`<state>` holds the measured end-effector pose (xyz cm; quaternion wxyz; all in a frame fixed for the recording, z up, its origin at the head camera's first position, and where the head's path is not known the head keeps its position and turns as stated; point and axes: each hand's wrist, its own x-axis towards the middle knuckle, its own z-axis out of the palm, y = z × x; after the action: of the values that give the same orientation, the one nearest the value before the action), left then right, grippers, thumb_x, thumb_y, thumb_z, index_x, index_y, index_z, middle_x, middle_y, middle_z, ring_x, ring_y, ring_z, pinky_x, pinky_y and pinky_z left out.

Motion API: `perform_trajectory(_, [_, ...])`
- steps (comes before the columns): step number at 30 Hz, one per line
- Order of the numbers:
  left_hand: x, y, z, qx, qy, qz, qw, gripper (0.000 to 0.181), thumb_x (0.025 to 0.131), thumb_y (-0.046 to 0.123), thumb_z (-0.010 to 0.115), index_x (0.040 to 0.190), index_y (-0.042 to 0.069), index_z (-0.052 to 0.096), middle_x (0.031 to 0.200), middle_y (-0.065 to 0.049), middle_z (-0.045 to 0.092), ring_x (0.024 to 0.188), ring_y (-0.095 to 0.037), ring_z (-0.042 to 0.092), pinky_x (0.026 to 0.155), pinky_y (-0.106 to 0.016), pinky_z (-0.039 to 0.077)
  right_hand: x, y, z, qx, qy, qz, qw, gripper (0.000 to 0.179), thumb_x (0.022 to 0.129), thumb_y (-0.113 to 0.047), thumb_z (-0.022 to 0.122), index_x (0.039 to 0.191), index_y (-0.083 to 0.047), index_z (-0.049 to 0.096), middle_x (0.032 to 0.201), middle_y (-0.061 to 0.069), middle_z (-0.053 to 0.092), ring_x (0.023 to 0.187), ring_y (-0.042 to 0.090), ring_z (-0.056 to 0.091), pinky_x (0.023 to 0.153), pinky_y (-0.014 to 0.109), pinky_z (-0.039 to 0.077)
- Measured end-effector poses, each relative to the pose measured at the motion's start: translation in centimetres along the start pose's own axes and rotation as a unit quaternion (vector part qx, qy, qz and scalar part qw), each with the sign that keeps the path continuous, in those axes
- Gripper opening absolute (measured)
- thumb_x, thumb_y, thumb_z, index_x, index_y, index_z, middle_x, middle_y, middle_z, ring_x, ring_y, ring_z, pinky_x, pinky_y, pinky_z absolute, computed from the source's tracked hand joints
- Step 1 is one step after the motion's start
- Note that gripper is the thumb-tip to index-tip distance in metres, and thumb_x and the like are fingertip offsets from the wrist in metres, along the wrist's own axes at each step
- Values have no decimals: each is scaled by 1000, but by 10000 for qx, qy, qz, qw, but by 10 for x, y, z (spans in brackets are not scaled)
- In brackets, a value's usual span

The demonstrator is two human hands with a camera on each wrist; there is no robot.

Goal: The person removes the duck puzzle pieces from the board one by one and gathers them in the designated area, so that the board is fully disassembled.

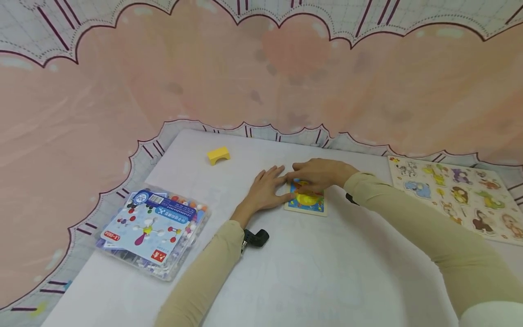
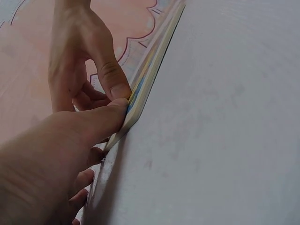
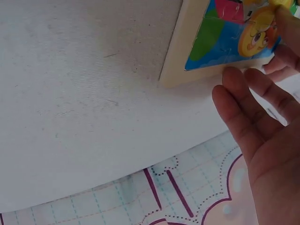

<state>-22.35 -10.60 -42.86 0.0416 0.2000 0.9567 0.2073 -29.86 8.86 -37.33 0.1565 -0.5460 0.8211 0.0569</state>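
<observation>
A small square jigsaw puzzle [image 1: 307,200] with a pale wooden frame and a blue-and-yellow cartoon picture lies on the white table. My left hand [image 1: 265,190] rests at its left side, fingers spread, thumb on the frame near a corner. From the far side my right hand [image 1: 316,176] reaches over the puzzle, covering part of the picture. Its thumb touches the picture close to the left thumb, as the left wrist view shows. In the right wrist view, other fingers [image 3: 239,105] of the right hand lie loosely along the frame edge [image 3: 173,75].
A clear plastic box [image 1: 151,231] of molecular model parts with a blue label stands at the left. Farther back sits a yellow arch block [image 1: 218,155]. An animal picture board [image 1: 461,195] lies at the right, beyond the right forearm. A patterned curtain [image 1: 245,81] hangs behind the table.
</observation>
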Motion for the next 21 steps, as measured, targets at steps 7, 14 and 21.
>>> perform_trajectory(7, [1,1,-1,22,29,28,10000,65,89,55,54,140,17,47,156,-4,27,147,-25,17,119,-48,9,1,-2,-1,148,-16,52,9999,42,92,-45,56,129,-27,49,105,1,53,78,17,58,85,39,53])
perform_trajectory(14, [1,2,-1,43,17,37,10000,65,88,55,55,140,17,47,156,-5,27,147,-25,17,119,-48,10,-1,-4,2,386,204,19,9990,42,91,-45,57,127,-24,50,107,1,50,82,16,57,86,37,53])
perform_trajectory(21, [0,0,1,97,47,22,9999,66,88,56,54,141,18,46,156,-5,27,147,-25,18,119,-49,11,-2,-7,9,562,536,117,9969,40,91,-43,58,124,-22,51,111,3,50,84,17,57,87,37,53])
